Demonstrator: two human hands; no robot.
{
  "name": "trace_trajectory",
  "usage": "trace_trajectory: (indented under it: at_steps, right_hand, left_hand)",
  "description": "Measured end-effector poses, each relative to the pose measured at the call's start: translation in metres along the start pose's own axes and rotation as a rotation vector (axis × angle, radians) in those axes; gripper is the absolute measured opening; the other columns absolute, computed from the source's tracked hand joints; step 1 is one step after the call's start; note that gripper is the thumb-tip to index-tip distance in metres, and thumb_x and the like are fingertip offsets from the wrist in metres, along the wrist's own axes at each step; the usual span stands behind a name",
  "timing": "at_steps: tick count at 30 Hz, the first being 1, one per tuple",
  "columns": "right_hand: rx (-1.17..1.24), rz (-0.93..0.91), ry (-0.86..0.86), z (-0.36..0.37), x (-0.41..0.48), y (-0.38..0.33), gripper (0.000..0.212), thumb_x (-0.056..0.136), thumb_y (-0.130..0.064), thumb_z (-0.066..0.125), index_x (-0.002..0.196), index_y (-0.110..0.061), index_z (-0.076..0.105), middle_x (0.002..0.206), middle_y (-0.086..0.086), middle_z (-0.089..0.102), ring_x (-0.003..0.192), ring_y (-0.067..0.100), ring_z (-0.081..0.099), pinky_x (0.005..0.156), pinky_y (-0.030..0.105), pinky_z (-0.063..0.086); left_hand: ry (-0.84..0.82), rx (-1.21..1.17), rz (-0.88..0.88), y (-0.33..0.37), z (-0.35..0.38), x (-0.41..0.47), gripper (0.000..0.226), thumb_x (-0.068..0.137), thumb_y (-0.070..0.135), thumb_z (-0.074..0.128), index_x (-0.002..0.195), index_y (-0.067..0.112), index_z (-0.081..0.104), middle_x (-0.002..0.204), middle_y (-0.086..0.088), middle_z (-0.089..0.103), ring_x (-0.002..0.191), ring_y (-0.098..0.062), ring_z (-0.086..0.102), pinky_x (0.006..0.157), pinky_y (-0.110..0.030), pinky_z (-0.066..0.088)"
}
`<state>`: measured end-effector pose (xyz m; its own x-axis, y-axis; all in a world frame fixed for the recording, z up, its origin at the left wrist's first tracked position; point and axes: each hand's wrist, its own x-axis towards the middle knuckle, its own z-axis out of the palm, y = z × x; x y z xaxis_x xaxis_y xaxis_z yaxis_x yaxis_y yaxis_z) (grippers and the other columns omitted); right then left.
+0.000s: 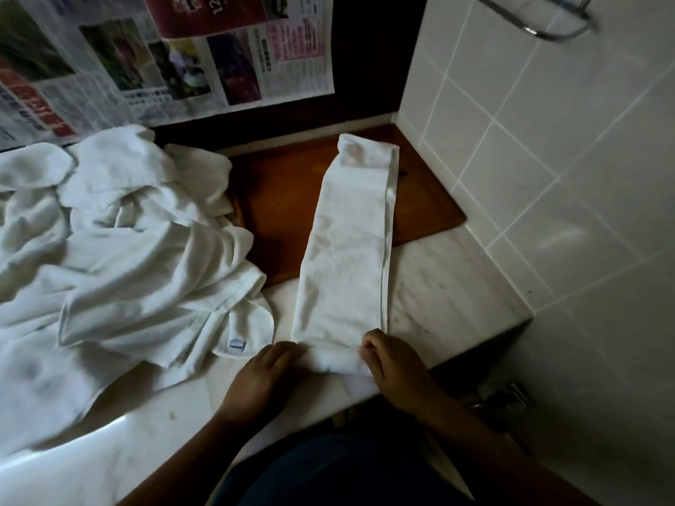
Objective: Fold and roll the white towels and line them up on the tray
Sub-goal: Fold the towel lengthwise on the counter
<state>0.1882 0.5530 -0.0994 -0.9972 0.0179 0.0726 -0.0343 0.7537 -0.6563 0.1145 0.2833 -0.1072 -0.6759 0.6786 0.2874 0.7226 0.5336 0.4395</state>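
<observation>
Marble counter (438, 297) in a dim bathroom corner, so it's a bit murky. The long folded towel strip (347, 257) runs straight away from me, with its far end up on the wooden tray (285, 199) and its near end on the counter, bunched up thick. Both my hands are on that near end: my left hand (263, 378) has its fingers curled on the left side and my right hand (387, 363) is pinching the right corner. Just to the left, a heap of loose white towels (120, 231) spills over the tray's left edge. Newspaper sheets (164, 56) cover the back wall, the tiled wall (548, 177) is on the right, and there's a chrome rack (540, 27) up top.
</observation>
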Motion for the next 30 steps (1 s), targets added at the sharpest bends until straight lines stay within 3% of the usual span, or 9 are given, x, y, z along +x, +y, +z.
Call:
trace_trajectory:
  at_steps: [2, 5, 10, 13, 16, 21, 25, 27, 30]
  right_hand:
    - [0.019, 0.006, -0.024, 0.000, -0.008, 0.003, 0.029, 0.097, -0.053, 0.052, 0.110, -0.027, 0.049, 0.103, -0.003, 0.060, 0.091, 0.013, 0.060, 0.079, 0.028, 0.048]
    - [0.023, -0.027, -0.037, -0.001, -0.017, 0.008, 0.051, 0.085, -0.048, 0.071, 0.126, -0.030, 0.047, 0.125, -0.003, 0.050, 0.108, 0.007, 0.057, 0.092, 0.022, 0.048]
    - [0.083, 0.000, 0.024, 0.002, -0.024, 0.014, 0.040, 0.095, -0.048, 0.061, 0.130, -0.028, 0.059, 0.128, -0.008, 0.051, 0.117, 0.007, 0.057, 0.096, 0.034, 0.051]
    - [0.031, 0.029, 0.012, 0.004, -0.024, 0.012, 0.043, 0.096, -0.050, 0.058, 0.129, -0.022, 0.063, 0.126, -0.009, 0.052, 0.113, 0.009, 0.058, 0.095, 0.035, 0.052]
    - [-0.020, 0.068, -0.001, 0.002, -0.022, 0.006, 0.047, 0.098, -0.056, 0.052, 0.126, -0.021, 0.065, 0.118, -0.009, 0.053, 0.105, 0.011, 0.059, 0.090, 0.034, 0.052]
    - [-0.091, 0.133, -0.042, -0.003, -0.014, -0.003, 0.065, 0.097, -0.070, 0.033, 0.121, -0.020, 0.066, 0.109, -0.005, 0.060, 0.099, 0.011, 0.057, 0.085, 0.031, 0.051]
    - [-0.124, 0.132, -0.034, -0.004, -0.009, -0.004, 0.048, 0.100, -0.055, 0.037, 0.108, -0.017, 0.066, 0.103, -0.002, 0.062, 0.093, 0.014, 0.057, 0.081, 0.033, 0.050]
    - [-0.163, 0.106, 0.006, -0.003, -0.008, -0.004, 0.040, 0.101, -0.048, 0.039, 0.097, -0.016, 0.063, 0.095, -0.001, 0.060, 0.087, 0.016, 0.056, 0.075, 0.035, 0.050]
    - [-0.247, 0.057, 0.084, 0.002, -0.010, -0.004, 0.033, 0.101, -0.043, 0.044, 0.086, -0.016, 0.055, 0.089, -0.001, 0.053, 0.079, 0.017, 0.052, 0.067, 0.034, 0.047]
  left_hand:
    - [-0.038, -0.064, -0.024, -0.005, 0.000, 0.005, 0.041, 0.103, 0.043, 0.037, 0.128, 0.016, 0.057, 0.119, -0.003, 0.062, 0.099, -0.017, 0.060, 0.077, -0.024, 0.049]
    - [-0.107, -0.145, -0.083, -0.008, -0.002, 0.011, 0.040, 0.097, 0.042, 0.047, 0.127, 0.019, 0.059, 0.118, 0.002, 0.061, 0.095, -0.016, 0.064, 0.073, -0.029, 0.053]
    - [-0.098, -0.228, -0.302, -0.002, -0.005, 0.015, 0.035, 0.095, 0.044, 0.059, 0.121, 0.020, 0.057, 0.108, 0.005, 0.066, 0.092, -0.012, 0.064, 0.074, -0.016, 0.041]
    - [-0.085, -0.260, -0.406, 0.001, -0.006, 0.021, 0.036, 0.091, 0.044, 0.063, 0.115, 0.018, 0.056, 0.091, 0.011, 0.064, 0.084, -0.010, 0.065, 0.070, -0.017, 0.040]
    - [-0.055, -0.236, -0.392, -0.002, -0.003, 0.024, 0.034, 0.091, 0.046, 0.063, 0.108, 0.017, 0.058, 0.087, 0.014, 0.058, 0.080, -0.008, 0.061, 0.068, -0.019, 0.040]
    - [-0.027, -0.275, -0.301, -0.005, 0.000, 0.018, 0.034, 0.094, 0.049, 0.051, 0.099, 0.016, 0.058, 0.098, 0.011, 0.047, 0.076, -0.008, 0.056, 0.067, -0.017, 0.042]
    - [-0.034, -0.198, -0.157, -0.009, -0.003, 0.014, 0.034, 0.094, 0.041, 0.051, 0.112, 0.012, 0.056, 0.119, -0.001, 0.049, 0.082, -0.010, 0.058, 0.063, -0.020, 0.047]
    - [-0.072, -0.170, -0.054, -0.013, -0.003, 0.010, 0.040, 0.094, 0.038, 0.051, 0.121, 0.008, 0.057, 0.124, -0.007, 0.050, 0.091, -0.015, 0.059, 0.071, -0.019, 0.048]
    - [-0.100, -0.188, -0.055, -0.013, -0.004, 0.010, 0.038, 0.096, 0.034, 0.050, 0.122, 0.009, 0.059, 0.123, -0.003, 0.052, 0.095, -0.016, 0.061, 0.078, -0.016, 0.044]
